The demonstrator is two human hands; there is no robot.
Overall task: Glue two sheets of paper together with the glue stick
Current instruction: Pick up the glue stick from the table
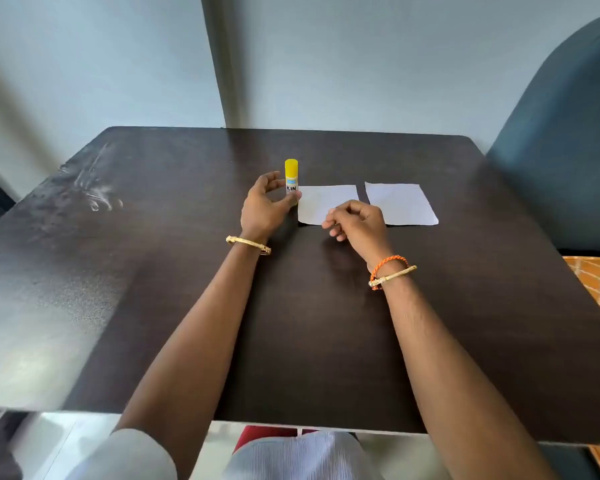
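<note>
Two paper sheets (327, 202) (400, 203), one glue stick (291, 176)

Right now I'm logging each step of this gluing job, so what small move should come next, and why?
Probably close the left hand on the glue stick and lift it. The stick stands upright, its yellow cap on, with the thumb at its base and the fingers open beside it. Both paper sheets lie flat, unglued.
</note>
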